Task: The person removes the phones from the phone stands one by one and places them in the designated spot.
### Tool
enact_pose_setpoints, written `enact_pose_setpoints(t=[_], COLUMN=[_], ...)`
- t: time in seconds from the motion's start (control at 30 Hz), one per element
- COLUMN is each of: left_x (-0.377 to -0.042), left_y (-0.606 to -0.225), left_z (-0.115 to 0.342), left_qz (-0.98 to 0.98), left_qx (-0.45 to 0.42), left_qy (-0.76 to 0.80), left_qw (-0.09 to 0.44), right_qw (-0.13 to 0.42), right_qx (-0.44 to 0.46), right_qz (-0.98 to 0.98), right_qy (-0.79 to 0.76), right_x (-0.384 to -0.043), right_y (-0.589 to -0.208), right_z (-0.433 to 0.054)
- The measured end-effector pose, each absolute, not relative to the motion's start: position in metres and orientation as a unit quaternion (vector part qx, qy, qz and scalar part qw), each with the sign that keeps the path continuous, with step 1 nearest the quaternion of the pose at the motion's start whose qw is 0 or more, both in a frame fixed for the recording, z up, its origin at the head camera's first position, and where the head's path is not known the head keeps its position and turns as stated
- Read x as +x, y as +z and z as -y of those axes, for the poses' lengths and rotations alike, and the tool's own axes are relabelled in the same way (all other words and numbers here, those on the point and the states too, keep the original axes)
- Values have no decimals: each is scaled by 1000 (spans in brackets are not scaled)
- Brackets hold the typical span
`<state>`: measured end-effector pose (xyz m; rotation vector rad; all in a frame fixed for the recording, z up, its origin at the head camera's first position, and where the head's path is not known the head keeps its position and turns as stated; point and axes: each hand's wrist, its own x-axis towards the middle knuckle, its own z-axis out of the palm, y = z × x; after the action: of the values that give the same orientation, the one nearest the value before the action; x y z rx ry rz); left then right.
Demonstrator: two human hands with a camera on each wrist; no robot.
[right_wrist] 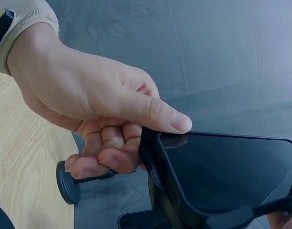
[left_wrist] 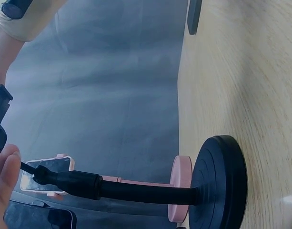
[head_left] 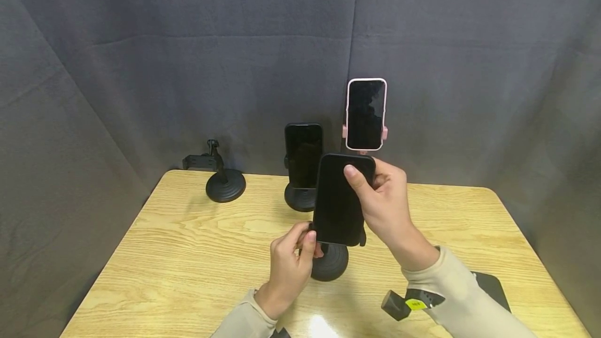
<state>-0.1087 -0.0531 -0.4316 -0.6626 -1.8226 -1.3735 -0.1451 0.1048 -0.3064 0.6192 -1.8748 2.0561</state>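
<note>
In the head view my right hand (head_left: 389,207) grips a black phone (head_left: 339,207), its thumb across the upper part of the screen and its fingers behind. The phone stands upright at a black phone stand (head_left: 331,265) with a round base, whose clamp shows along the phone's edges. My left hand (head_left: 291,262) pinches the clamp at the phone's lower left corner. In the right wrist view the right thumb lies on the edge of the phone (right_wrist: 231,171). The stand's stem (left_wrist: 146,192) shows in the left wrist view; there the left hand (left_wrist: 5,179) is cut off.
Behind stands another black phone (head_left: 304,155) on a black stand. A phone in a pink frame (head_left: 366,113) sits higher on a pink stand. At the back left is a stand with a bare clamp (head_left: 199,161). A flat black object (head_left: 493,288) lies partly under the right sleeve.
</note>
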Motion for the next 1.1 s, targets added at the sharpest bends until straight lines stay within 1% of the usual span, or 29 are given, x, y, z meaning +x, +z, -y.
enact_pose_setpoints(t=[0.4, 0.63, 0.83, 0.93, 1.0, 1.1], left_x=[-108, -107, -107, -106, -103, -99], left_y=[-433, -432, -431, -434, -437, -439], left_z=[53, 53, 53, 52, 53, 55], left_qz=[709, 713, 709, 709, 708, 704], left_qx=[-259, -254, -256, -257, -254, -248], left_qy=[-539, -544, -547, -547, -552, -563], left_qw=[374, 362, 364, 363, 360, 356], right_qw=[162, 170, 174, 192, 218, 243], right_qx=[213, 195, 191, 181, 181, 192], right_qz=[639, 634, 629, 613, 590, 554], right_qy=[721, 729, 733, 745, 756, 773], right_x=[-145, -146, -145, -147, -149, -152], right_y=[-307, -306, -306, -303, -294, -278], right_z=[-103, -103, -103, -105, -107, -111])
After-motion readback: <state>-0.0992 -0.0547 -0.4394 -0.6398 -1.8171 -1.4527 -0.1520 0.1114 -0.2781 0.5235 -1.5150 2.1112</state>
